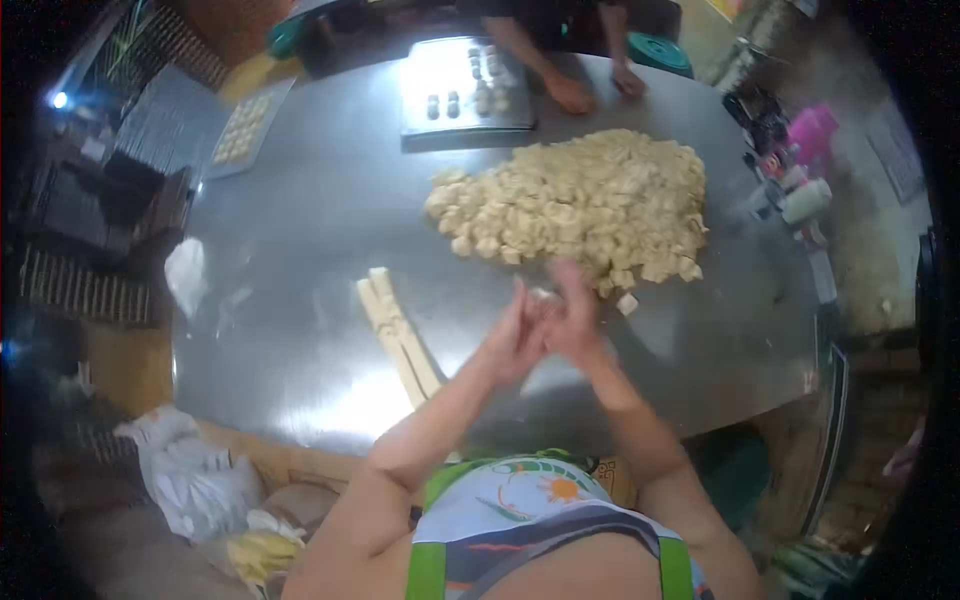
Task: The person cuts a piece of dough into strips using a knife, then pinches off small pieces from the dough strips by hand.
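My left hand (514, 338) is cupped above the near middle of the steel table. My right hand (572, 318), smeared by motion, presses in from the other side. Between the two palms sits a small pale dough piece (543, 298), partly hidden by the fingers. Just beyond my hands spreads a large heap of cut dough pieces (590, 200). One loose cut piece (628, 303) lies at the heap's near edge, to the right of my right hand. Left of my left forearm, two long dough strips (395, 330) lie side by side on the metal.
The steel table (280, 260) fills the middle. At its far side stand a tray with dark round pieces (420, 122) and a person's hands (572, 95). A tray of pale balls (245, 128) is far left, a white cloth or bag (185, 275) nearer. Bottles (805, 200) line the right edge.
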`<state>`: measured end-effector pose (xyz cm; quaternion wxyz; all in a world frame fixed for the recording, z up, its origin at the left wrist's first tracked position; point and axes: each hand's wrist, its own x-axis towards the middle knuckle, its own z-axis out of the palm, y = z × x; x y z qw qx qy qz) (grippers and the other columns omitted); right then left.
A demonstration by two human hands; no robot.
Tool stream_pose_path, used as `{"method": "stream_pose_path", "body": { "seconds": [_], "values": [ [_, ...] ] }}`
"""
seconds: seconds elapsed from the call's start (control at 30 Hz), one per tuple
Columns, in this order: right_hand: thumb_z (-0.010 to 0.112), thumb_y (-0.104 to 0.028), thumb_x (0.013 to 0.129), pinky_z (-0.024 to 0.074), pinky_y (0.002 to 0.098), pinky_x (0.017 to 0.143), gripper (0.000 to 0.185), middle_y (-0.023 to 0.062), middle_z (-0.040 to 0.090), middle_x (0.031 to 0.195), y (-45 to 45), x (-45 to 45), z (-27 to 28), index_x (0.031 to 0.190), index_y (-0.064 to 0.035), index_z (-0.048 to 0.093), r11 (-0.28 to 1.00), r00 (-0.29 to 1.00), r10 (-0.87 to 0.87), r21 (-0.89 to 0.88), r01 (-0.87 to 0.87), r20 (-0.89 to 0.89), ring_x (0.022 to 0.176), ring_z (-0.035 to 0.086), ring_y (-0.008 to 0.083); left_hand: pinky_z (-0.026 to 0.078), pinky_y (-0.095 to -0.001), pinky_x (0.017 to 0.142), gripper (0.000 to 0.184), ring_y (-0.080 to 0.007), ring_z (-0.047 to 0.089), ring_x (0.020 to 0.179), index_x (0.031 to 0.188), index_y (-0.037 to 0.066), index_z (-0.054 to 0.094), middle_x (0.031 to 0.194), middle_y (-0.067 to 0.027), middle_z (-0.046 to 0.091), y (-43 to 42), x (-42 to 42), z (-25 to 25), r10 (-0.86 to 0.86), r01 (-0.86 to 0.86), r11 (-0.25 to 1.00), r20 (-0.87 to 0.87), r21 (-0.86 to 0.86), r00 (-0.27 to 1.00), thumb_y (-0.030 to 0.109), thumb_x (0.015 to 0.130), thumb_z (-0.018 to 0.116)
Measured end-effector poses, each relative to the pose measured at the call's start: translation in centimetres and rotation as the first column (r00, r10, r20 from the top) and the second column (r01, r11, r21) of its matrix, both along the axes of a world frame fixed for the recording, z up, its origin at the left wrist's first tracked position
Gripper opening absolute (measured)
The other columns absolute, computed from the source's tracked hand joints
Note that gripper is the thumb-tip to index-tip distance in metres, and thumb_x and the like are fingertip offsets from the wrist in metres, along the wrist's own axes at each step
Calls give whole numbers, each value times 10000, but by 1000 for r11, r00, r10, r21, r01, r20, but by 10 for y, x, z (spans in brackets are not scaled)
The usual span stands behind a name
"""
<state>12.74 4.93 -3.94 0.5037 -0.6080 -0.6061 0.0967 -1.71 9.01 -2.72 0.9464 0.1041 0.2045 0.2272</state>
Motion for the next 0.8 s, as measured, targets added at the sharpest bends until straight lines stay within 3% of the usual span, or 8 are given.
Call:
{"method": "stream_pose_path", "body": {
  "seconds": [0.1, 0.2, 0.27, 0.33, 0.4, 0.47, 0.67, 0.8],
  "values": [
    [641, -284, 902, 461, 431, 944, 320, 217, 626, 1183, -15, -71, -21, 1115, -46, 665, 790, 891, -29, -556, -257, -453, 1111, 608, 350, 448, -398, 1000, 605, -223, 554, 1176, 1384, 70, 422, 1338, -104, 530, -28, -81, -16, -258, 254, 966, -132, -44, 957, 526, 988, 463],
    [619, -325, 919, 480, 440, 874, 311, 189, 659, 1089, 28, -110, -31, 1100, -73, 651, 715, 981, 77, -676, -179, -179, 1010, 634, 360, 468, -380, 960, 539, -184, 563, 1154, 1399, 69, 427, 1342, -90, 542, -25, -169, -5, -265, 326, 941, -393, 97, 881, 390, 987, 559],
    [604, -369, 919, 470, 459, 879, 356, 203, 639, 1094, 76, -144, -22, 1099, -64, 629, 767, 978, 174, -608, -207, -114, 1039, 598, 378, 481, -364, 951, 520, -189, 574, 1157, 1405, 55, 436, 1320, -115, 564, -18, -208, -14, -22, 473, 720, -665, 508, 746, 214, 948, 625],
    [598, -409, 912, 462, 460, 901, 403, 186, 605, 1152, 131, -180, -31, 1141, -77, 605, 885, 963, 266, -389, -257, -32, 1083, 572, 360, 484, -363, 951, 543, -200, 575, 1164, 1411, 42, 427, 1319, -131, 566, -1, -229, 1, 104, 370, 774, -679, 515, 727, 179, 929, 635],
    [644, -318, 881, 458, 456, 934, 361, 203, 579, 1166, 170, -211, -19, 1165, -97, 614, 833, 967, 229, -491, -256, -116, 1141, 532, 382, 487, -361, 951, 567, -210, 576, 1171, 1418, 29, 419, 1318, -146, 568, 23, -238, 5, 228, 268, 802, -688, 534, 689, 143, 910, 644],
    [625, -316, 883, 460, 455, 932, 356, 201, 563, 1172, 191, -229, -25, 1162, -95, 598, 758, 946, 324, -602, -251, 14, 1119, 539, 393, 486, -361, 948, 614, -286, 588, 1161, 1430, 20, 392, 1303, -186, 569, 41, -239, -4, 635, 311, 469, -561, 826, 531, 94, 875, 643],
    [688, -283, 832, 477, 439, 816, 349, 198, 566, 1061, 150, -190, -26, 1097, -79, 588, 796, 851, 496, -482, -367, 172, 969, 566, 398, 458, -422, 985, 751, -429, 532, 1159, 1443, 10, 346, 1269, -264, 535, 80, -235, -34, 625, 615, 342, -661, 710, 416, 23, 756, 647],
    [773, -258, 801, 467, 388, 756, 330, 130, 569, 923, 23, -87, 58, 977, -35, 603, 813, 952, 246, -496, -304, -179, 867, 570, 266, 436, -468, 979, 725, -428, 524, 1146, 1369, 34, 456, 1238, -223, 561, 51, -229, -46, 839, 742, 62, -438, 667, 323, 160, 727, 770]
  ]
}}
